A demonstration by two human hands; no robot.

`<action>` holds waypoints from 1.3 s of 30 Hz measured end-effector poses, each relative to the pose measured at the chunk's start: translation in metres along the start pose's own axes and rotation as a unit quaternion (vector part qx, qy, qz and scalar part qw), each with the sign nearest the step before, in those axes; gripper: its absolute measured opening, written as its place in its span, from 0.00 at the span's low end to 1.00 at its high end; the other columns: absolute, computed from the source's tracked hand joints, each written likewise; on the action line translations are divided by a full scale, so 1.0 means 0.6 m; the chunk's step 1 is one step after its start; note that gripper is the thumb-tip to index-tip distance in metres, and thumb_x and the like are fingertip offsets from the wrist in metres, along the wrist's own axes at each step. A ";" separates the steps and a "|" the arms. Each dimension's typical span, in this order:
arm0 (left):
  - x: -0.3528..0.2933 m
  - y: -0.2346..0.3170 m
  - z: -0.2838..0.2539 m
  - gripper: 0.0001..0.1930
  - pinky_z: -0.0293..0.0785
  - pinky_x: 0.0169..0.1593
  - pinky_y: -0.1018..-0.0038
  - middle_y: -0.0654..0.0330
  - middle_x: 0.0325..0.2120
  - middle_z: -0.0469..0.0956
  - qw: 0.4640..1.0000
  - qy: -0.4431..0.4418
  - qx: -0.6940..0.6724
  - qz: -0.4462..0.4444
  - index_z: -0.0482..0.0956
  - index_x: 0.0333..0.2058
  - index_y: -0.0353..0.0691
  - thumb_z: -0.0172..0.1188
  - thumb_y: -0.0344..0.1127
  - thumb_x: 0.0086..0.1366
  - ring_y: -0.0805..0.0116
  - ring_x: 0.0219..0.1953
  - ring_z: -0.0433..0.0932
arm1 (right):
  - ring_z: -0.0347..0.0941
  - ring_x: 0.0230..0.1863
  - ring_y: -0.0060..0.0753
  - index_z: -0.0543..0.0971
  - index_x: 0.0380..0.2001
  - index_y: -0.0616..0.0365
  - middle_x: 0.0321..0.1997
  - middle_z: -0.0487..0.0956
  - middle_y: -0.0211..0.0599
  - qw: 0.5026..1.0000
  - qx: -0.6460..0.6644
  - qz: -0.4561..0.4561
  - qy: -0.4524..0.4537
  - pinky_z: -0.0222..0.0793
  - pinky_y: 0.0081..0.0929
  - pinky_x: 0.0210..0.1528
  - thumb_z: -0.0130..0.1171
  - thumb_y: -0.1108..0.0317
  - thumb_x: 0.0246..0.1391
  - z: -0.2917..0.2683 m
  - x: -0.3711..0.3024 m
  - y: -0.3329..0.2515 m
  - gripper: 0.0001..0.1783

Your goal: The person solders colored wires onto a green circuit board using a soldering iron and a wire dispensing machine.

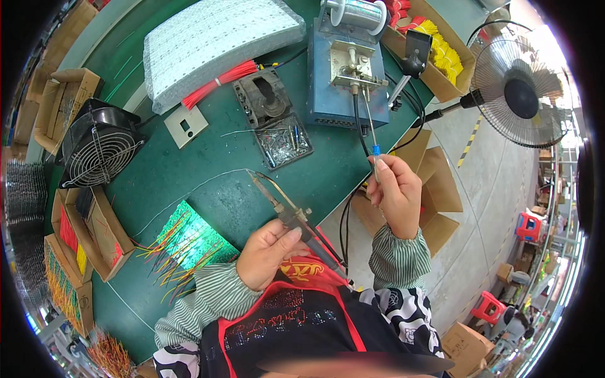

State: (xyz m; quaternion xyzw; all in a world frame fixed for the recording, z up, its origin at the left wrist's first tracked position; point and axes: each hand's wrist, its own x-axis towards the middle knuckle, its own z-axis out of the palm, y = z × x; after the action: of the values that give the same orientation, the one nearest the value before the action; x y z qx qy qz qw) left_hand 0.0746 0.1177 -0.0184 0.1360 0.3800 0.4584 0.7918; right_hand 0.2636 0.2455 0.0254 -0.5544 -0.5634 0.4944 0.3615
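My left hand (pixel 268 251) is closed round a soldering iron (pixel 301 225), whose bent metal tip points up and left over the table. From near that tip a thin wire (pixel 201 184) curves away to the left. My right hand (pixel 398 192) pinches the lower end of a thin tube with a blue fitting (pixel 376 150). This tube reaches up to the blue box-shaped machine (pixel 320 88) with a solder spool (pixel 356 14) on top. Left of my left hand lies a shiny green circuit board panel (pixel 208 244) with several red, yellow and black wires on it.
A soldering iron stand (pixel 265 94) and a tray of scraps (pixel 283 142) sit mid-table. Behind are a bubble-wrapped stack (pixel 220 41) and red wires (pixel 217 83). A black fan (pixel 101 148) and cardboard boxes (pixel 104 252) stand left; a larger fan (pixel 520 97) stands right.
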 end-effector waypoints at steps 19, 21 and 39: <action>0.001 0.000 0.000 0.19 0.69 0.48 0.69 0.51 0.45 0.69 1.000 -0.007 0.002 -0.004 0.57 0.53 0.36 0.42 0.34 0.65 0.63 0.45 0.73 | 0.59 0.11 0.16 0.71 0.37 0.66 0.15 0.70 0.32 0.971 0.216 0.084 -0.054 0.55 0.14 0.13 0.42 0.64 0.57 0.000 0.005 0.013 0.15; 0.000 0.000 -0.001 0.19 0.69 0.48 0.69 0.51 0.45 0.69 1.000 -0.005 0.003 -0.006 0.57 0.53 0.36 0.42 0.34 0.65 0.63 0.45 0.73 | 0.60 0.11 0.17 0.71 0.37 0.66 0.15 0.70 0.34 0.964 0.243 0.092 -0.064 0.55 0.14 0.13 0.41 0.64 0.57 0.001 0.005 0.011 0.15; 0.002 0.004 0.002 0.17 0.68 0.48 0.73 0.55 0.43 0.70 1.000 0.007 0.000 0.000 0.61 0.50 0.33 0.43 0.35 0.65 0.68 0.44 0.72 | 0.57 0.11 0.21 0.69 0.40 0.68 0.16 0.68 0.37 0.919 0.356 0.126 -0.114 0.55 0.17 0.11 0.38 0.65 0.58 0.003 0.002 0.018 0.16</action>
State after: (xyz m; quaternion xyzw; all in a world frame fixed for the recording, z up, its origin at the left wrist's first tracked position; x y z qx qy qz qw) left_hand 0.0742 0.1203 -0.0171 0.1326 0.3853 0.4596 0.7891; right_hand 0.2647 0.2455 0.0143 -0.3953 -0.3126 0.7638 0.4033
